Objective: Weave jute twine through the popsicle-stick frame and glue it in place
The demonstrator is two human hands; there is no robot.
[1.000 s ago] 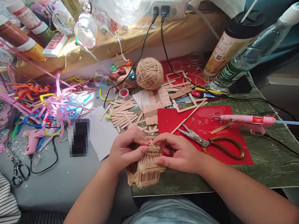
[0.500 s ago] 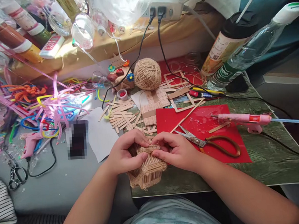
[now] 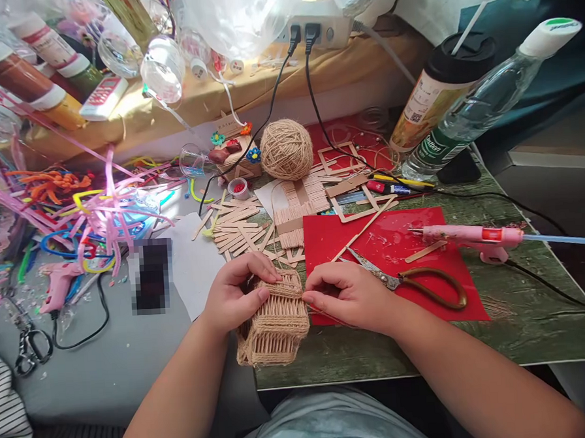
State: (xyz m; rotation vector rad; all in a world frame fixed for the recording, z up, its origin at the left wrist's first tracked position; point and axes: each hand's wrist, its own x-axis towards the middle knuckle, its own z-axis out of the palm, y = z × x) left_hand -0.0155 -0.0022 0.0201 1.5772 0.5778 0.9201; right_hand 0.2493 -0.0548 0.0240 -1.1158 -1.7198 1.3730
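The woven box (image 3: 279, 323), ribbed with thin sticks and wound with rough twine, is near the middle of the scene, by the near edge of the surface (image 3: 538, 327); whether its underside rests there is hidden. The left hand (image 3: 238, 292) grips its far left part, thumb on the upper face and fingers curled over the far edge. The right hand (image 3: 351, 294) is closed in a pinch at the box's right edge; what lies between its fingertips is too small to tell.

The box looks light, easily carried in one hand. The twine should give a dry, grippy hold with little slip, though its strands may shift or fray if rubbed. The slats seem stiff along their length but thin, with gaps between, so hard pressure mid-panel could bow or crack them. The thick wound bands at the edges and corners look the sturdiest places to hold; the open ribbing, the weakest. A broad, gentle grip across two bands would probably suit it better than a tight squeeze. Scissors (image 3: 436, 287) lie to the right, on a red sheet (image 3: 323, 234).
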